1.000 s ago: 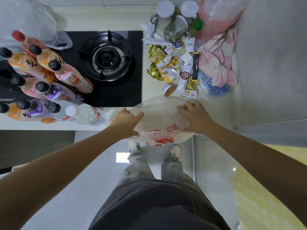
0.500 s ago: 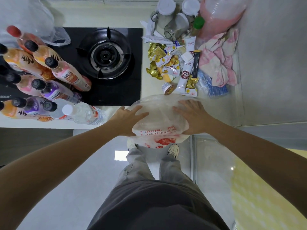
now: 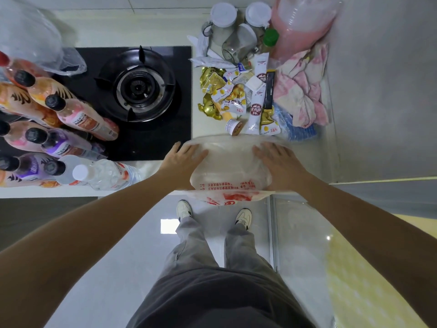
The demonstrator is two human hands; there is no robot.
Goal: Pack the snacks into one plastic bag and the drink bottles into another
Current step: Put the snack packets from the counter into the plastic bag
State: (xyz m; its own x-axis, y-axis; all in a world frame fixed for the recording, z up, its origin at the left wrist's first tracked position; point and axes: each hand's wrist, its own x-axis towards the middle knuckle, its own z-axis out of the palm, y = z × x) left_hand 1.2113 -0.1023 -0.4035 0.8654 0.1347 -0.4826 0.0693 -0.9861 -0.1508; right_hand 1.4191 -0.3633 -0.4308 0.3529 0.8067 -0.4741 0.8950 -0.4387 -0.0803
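A translucent plastic bag [image 3: 230,171] with red print lies on the counter edge, its bottom hanging over the front. My left hand [image 3: 183,159] presses flat on the bag's left side with straight fingers. My right hand [image 3: 275,162] lies flat on its right side. A pile of snack packets [image 3: 238,100], gold, white and yellow, sits just beyond the bag. Several drink bottles [image 3: 59,129] with black and white caps stand crowded at the left, over the hob's near corner. A second clear plastic bag [image 3: 35,41] lies at the far left behind the bottles.
A black gas hob with one burner [image 3: 138,87] fills the counter's middle left. Jars with white lids [image 3: 223,17], a large pink bottle [image 3: 300,24] and a pink-white cloth [image 3: 305,91] crowd the back right. A grey wall [image 3: 378,91] bounds the right side.
Both hands have slid forward over the bag with fingers spreading flatter, and the bag's mouth has widened toward the snack pile. The left hand went from curled to flat.
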